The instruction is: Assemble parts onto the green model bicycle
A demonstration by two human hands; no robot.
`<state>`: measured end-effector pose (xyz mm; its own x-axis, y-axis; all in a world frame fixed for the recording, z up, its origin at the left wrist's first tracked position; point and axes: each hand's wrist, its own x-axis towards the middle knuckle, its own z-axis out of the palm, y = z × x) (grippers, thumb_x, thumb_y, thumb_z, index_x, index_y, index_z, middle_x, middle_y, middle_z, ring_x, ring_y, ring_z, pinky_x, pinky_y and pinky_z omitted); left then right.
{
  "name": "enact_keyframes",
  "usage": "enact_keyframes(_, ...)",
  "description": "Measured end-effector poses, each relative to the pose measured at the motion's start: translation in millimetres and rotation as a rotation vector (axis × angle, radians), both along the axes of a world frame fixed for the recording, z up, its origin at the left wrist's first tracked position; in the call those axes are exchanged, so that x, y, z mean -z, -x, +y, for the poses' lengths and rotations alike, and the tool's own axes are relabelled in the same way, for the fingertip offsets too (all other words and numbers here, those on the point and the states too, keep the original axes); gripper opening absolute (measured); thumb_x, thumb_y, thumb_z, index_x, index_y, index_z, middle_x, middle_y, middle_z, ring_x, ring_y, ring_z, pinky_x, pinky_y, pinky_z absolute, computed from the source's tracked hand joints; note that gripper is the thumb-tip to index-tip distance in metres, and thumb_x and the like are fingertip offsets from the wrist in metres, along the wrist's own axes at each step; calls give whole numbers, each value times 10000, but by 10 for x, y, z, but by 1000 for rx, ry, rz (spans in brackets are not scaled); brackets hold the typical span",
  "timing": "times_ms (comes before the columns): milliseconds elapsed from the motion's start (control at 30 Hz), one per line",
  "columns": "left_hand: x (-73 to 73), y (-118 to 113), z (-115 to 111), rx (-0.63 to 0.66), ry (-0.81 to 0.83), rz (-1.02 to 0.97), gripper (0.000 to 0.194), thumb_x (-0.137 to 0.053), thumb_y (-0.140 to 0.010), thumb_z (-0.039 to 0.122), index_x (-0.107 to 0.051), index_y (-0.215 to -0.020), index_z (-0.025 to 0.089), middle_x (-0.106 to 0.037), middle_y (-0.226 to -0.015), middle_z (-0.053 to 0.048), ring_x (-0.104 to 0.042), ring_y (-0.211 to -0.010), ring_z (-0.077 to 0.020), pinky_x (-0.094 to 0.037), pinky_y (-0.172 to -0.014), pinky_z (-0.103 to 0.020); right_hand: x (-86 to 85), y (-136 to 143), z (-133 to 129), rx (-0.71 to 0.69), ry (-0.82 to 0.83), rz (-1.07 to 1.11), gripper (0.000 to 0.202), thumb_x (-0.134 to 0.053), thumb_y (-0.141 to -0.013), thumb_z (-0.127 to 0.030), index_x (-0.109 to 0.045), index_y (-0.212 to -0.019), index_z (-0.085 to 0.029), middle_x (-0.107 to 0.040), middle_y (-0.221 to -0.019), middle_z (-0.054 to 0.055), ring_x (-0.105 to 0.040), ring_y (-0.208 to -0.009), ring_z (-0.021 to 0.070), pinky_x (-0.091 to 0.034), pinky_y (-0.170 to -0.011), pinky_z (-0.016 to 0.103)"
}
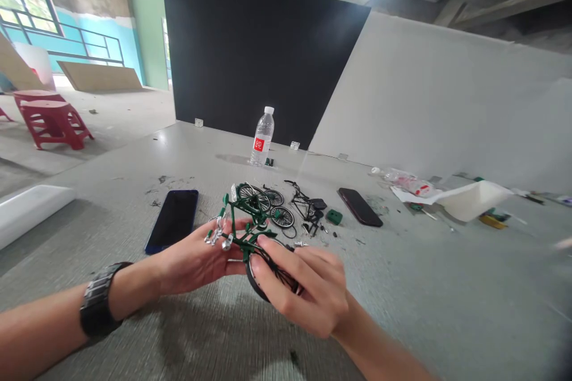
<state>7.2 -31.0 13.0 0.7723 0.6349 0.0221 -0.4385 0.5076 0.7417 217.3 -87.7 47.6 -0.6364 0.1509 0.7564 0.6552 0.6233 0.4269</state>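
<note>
A small green model bicycle (245, 244) with silver handlebar parts is between my hands, above the table. My left hand (196, 259) is turned palm up and holds it from behind and below; the bicycle hides part of its fingers. With thumb and fingers closed, my right hand (308, 286) grips the bicycle at its near black wheel, covering much of that wheel. Just beyond lie loose spoked wheels (282, 217), a black bicycle frame (301, 202), a green block-shaped piece (333, 216) and several tiny dark parts.
A blue-edged phone (173, 220) lies left, another dark phone (360, 207) right. An upright water bottle (261, 143) stands behind the parts. Farther right are a bottle on its side (409, 181) and a curved white sheet (476, 199). Black and white panels border the table.
</note>
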Motion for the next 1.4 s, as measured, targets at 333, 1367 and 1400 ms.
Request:
enact_keyframes(333,23,-57,3,-30,4,-76,272,-816,-799,379,-744,-1027,250,-761,-1018,-23,-690,-942,-165,-524,-882,-297,68,-76,16,-27,212,19,297,-548,-945,-145,-616,-1224,-224,-712,-1232,142,-709,-694,146,-533,-492,275)
enact_keyframes(1367,34,23,138,-315,36,157,386,-844,-768,298,-631,-1043,130,-752,-1003,-125,-737,-913,-256,-601,-844,-377,202,-216,365,122,803,750,141,-561,-956,-326,-596,-887,-207,-518,-653,-41,-318,-458,76,-278,-457,258)
enact_keyframes(1400,32,23,141,-314,35,164,384,-842,-770,295,-635,-1046,126,-753,-995,-126,-738,-906,-253,-600,-847,-372,209,-208,363,124,833,739,149,-562,-956,-332,-597,-882,-208,-523,-654,-39,-326,-462,79,-281,-460,258)
